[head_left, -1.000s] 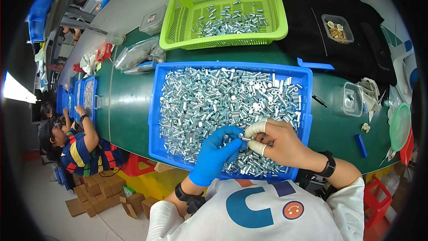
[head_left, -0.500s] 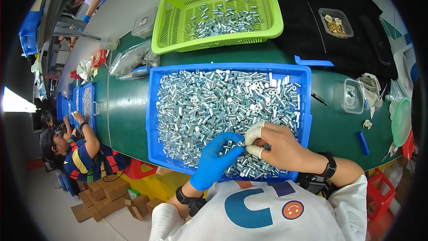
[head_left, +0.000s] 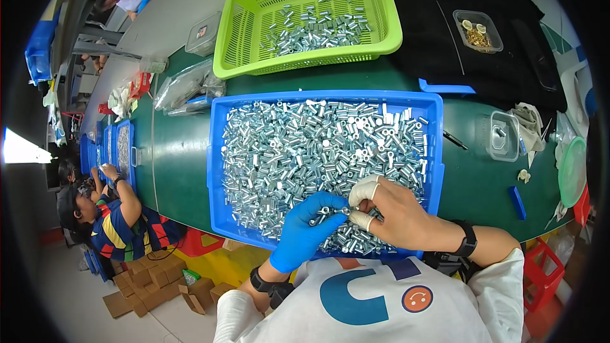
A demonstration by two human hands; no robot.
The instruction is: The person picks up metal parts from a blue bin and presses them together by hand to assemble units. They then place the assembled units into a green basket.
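Observation:
A shallow blue tray is filled with small shiny metal sleeves. Over its near part, my left hand in a blue glove pinches one metal sleeve between thumb and forefinger. More sleeves show in the curl of that hand. My right hand, bare except for white finger covers on thumb and forefinger, meets the left fingertips at this sleeve. Its thumb and forefinger close around the sleeve's right end; whatever lies between them is too small to make out.
Beyond the tray stands a green slotted basket with some sleeves inside. Clear plastic boxes, a pen and blue strips lie to the right. Plastic bags rest at the left. Co-workers sit farther left.
Both hands stay together over the near part of the tray, with only slight finger shifts. At the far left, a co-worker's arm has moved.

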